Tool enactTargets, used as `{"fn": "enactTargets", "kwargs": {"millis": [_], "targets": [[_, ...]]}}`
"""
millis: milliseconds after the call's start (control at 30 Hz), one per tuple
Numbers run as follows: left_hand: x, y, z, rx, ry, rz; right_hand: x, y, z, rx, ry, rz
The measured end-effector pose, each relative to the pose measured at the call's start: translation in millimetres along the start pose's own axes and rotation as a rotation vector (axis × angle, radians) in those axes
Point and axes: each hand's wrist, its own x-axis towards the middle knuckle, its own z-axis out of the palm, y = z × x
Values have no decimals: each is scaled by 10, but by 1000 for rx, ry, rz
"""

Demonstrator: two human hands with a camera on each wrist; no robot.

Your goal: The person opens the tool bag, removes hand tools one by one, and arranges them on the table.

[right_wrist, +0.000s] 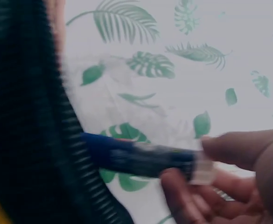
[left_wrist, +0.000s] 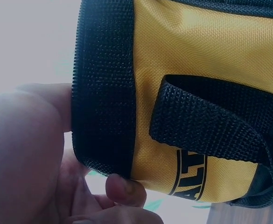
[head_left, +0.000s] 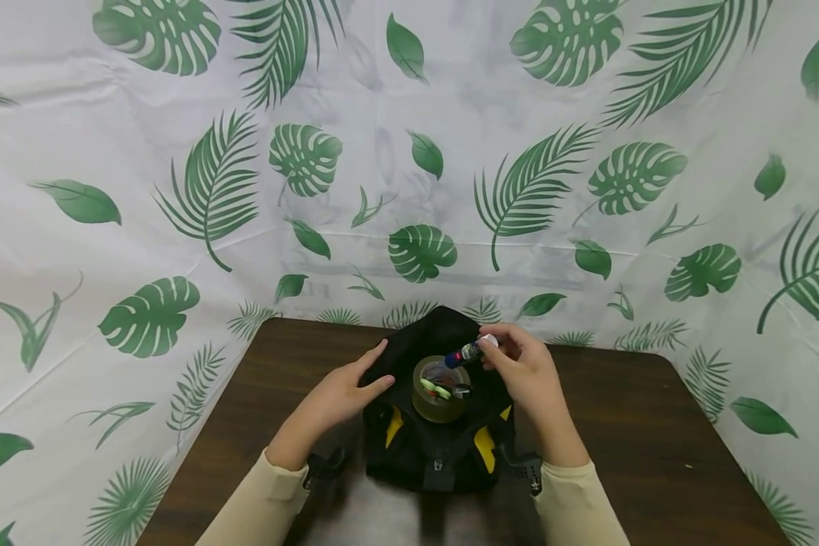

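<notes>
A black and yellow zippered tool bag stands on the table with its top open. My left hand holds the bag's left rim, the thumb on the inner side; in the left wrist view its fingers come round the zipper edge. Between thumb and fingertips, my right hand pinches a blue tube with a white cap, which looks like a glue stick. The glue stick slants down over a wide roll of clear tape. Small lime-green and dark items lie in the tape's ring; their kind is unclear.
The dark wooden table extends on both sides of the bag. Behind it hangs a white cloth with green leaf prints. A black strap loops off the bag's yellow side.
</notes>
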Motion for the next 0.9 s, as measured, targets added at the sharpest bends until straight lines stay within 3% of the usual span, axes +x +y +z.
{"fn": "enactTargets", "kwargs": {"millis": [167, 267, 467, 600, 700, 900], "targets": [[-3, -1, -3, 3, -4, -3, -103, 90, 3, 146, 134, -63], [1, -3, 1, 3, -14, 0, -166, 167, -9, 274, 221, -149], [-3, -12, 6, 10, -44, -3, -207, 437, -134, 764, 380, -419], [-10, -1, -3, 12, -55, -4, -177, 610, -223, 1003, 499, -514], [-13, -3, -10, 20, -58, 1, -128, 744, -288, 1059, 597, -522], [-31, -15, -25, 28, -68, 13, -41, 1090, -394, 1009, 748, -428]]}}
